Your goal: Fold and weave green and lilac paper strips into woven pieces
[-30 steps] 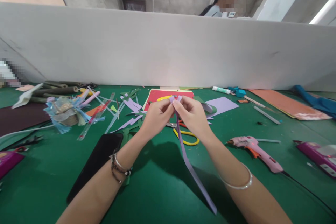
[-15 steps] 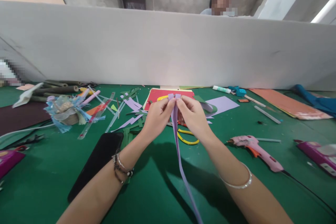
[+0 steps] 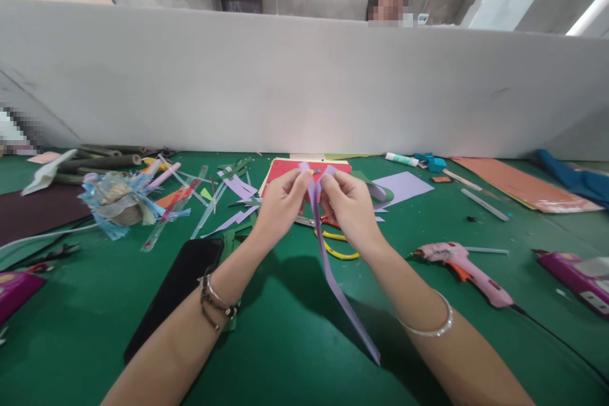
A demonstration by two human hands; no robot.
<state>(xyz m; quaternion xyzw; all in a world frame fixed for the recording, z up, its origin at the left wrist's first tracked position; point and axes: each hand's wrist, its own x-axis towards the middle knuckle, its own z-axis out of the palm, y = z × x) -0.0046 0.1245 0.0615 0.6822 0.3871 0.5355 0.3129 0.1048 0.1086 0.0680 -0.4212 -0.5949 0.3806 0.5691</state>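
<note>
Both my hands pinch a long purple paper strip [image 3: 327, 266] near its top, in front of a stack of red paper [image 3: 280, 171]. My left hand [image 3: 284, 200] grips one short end between thumb and fingers. My right hand [image 3: 349, 203] grips the other end close beside it, with a small gap between the two ends. From the fingers the strip hangs toward me, narrow and folded lengthwise, its lower end free above the green table. Behind and below the hands lie scissors with yellow handles [image 3: 339, 255], partly hidden by my right hand and the strip.
A black phone [image 3: 171, 298] lies by my left forearm. On the right are a pink glue gun [image 3: 464, 266], its cord and a purple power strip [image 3: 573, 273]. Purple and green paper scraps [image 3: 238, 187] and a raffia-wrapped bundle [image 3: 118, 196] sit left. A white partition [image 3: 304, 82] stands behind.
My hands have moved slightly apart, spreading the strip's two top ends. The strip's lower end has swung up and right into view. A person behind the partition has shifted left.
</note>
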